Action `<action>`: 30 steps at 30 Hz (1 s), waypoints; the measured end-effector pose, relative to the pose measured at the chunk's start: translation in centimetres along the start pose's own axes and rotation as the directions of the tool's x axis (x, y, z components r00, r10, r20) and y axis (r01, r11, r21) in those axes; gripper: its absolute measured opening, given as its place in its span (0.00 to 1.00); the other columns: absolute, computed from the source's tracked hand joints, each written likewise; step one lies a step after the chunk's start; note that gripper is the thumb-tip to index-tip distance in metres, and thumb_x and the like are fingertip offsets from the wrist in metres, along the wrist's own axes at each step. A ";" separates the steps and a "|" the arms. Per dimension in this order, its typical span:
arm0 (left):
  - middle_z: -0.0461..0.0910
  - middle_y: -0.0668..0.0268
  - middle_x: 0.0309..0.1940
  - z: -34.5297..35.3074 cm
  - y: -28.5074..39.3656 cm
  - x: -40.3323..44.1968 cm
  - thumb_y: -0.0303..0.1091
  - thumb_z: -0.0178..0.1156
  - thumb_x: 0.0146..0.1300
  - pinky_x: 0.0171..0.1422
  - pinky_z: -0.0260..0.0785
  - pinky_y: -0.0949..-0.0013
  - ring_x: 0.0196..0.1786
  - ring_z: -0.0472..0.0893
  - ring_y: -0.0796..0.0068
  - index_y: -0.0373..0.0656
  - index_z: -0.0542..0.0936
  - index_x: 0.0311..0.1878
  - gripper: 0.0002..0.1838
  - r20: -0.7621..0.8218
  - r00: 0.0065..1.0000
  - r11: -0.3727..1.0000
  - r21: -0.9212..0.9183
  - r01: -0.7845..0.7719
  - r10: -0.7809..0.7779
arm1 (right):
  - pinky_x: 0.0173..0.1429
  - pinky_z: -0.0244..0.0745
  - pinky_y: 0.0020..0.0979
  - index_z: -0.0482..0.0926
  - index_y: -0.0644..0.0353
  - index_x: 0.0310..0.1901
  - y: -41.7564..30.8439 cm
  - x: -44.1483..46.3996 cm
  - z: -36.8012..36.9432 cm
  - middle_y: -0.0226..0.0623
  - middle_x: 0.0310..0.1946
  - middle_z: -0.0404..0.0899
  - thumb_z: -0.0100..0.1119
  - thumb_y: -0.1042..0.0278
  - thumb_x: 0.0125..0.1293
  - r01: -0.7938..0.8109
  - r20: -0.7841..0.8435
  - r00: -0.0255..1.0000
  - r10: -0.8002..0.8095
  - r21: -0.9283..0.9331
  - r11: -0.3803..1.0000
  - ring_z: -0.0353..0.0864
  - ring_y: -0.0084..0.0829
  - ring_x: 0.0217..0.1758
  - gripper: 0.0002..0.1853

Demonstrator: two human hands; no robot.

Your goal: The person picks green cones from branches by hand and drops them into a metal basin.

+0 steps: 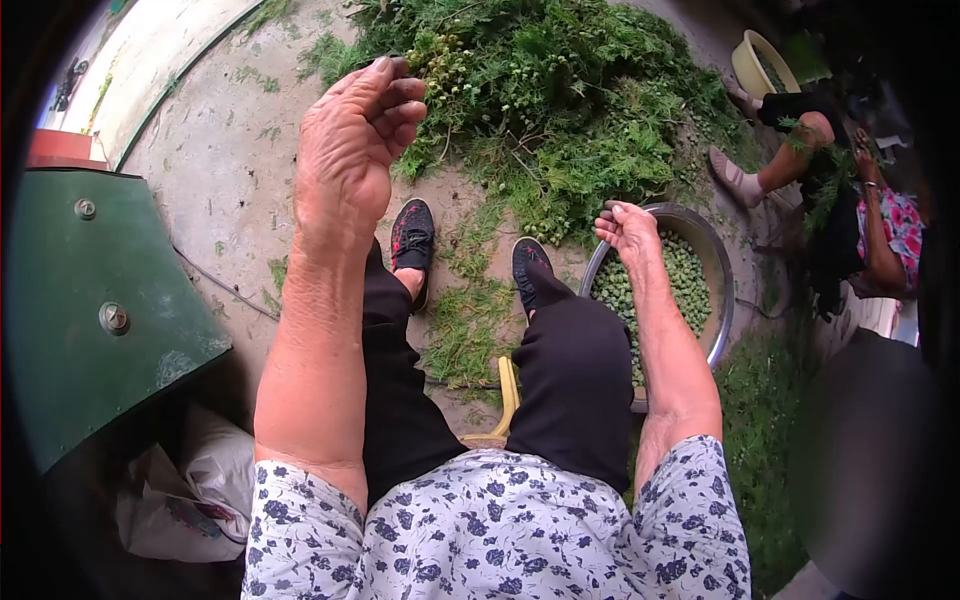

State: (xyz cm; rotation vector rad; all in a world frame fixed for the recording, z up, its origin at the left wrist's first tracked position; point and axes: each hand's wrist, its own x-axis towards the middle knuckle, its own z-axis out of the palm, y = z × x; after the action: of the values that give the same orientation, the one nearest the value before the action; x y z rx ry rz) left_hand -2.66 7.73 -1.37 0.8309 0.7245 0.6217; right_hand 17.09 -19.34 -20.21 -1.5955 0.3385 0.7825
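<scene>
My left hand (355, 135) is raised in front of the pile of green branches (540, 100), its fingers curled in and the thumb against the index finger. Whether a sprig sits in that pinch, I cannot make out. Behind its fingertips, yellowish-green cones (440, 65) show among the foliage. Over the left rim of a metal basin (722, 250) hovers my right hand (630, 228), thumb and fingers pinched together; anything between them is too small to see. Small round green cones (685, 285) fill much of the basin, partly covered by my right forearm.
On the right sits another person, whose hand (866, 160) is near a green sprig (825, 195). Behind that person's feet stands a cream basin (760, 68). A green metal box (110, 300) and a white sack (215, 465) are at left. Loose trimmings (465, 330) lie between my feet.
</scene>
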 end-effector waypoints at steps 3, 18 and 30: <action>0.79 0.64 0.29 0.4 -0.3 0.2 0.34 0.56 0.63 0.31 0.69 0.79 0.27 0.77 0.79 0.36 0.76 0.43 0.11 0.005 1.000 1.000 0.014 0.008 -0.008 | 0.30 0.80 0.31 0.71 0.69 0.49 2.7 1.6 0.7 0.44 0.34 0.77 0.45 0.74 0.66 -0.077 0.032 0.996 0.082 -0.129 0.989 0.80 0.33 0.29 0.13; 0.75 0.65 0.28 2.7 -0.2 -1.0 0.32 0.54 0.64 0.32 0.66 0.80 0.29 0.72 0.80 0.31 0.74 0.46 0.13 0.022 0.995 0.995 0.035 0.092 -0.092 | 0.28 0.77 0.27 0.67 0.60 0.59 8.9 10.9 5.6 0.38 0.56 0.65 0.49 0.73 0.61 0.099 0.285 0.945 0.161 -0.716 0.691 0.78 0.29 0.33 0.22; 0.75 0.64 0.27 3.6 -0.4 -0.6 0.32 0.54 0.64 0.32 0.66 0.80 0.27 0.72 0.79 0.30 0.73 0.46 0.13 -0.002 0.992 0.991 0.048 0.124 -0.124 | 0.21 0.71 0.24 0.77 0.62 0.42 12.9 12.6 4.3 0.34 0.31 0.78 0.59 0.79 0.53 0.510 0.384 0.859 -0.337 -0.694 0.508 0.73 0.24 0.18 0.13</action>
State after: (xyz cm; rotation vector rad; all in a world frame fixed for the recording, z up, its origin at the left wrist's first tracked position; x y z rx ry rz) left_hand -0.15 5.48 0.19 0.8233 0.7867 0.4940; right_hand 16.95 -14.96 -38.26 -2.2637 -0.6577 0.7163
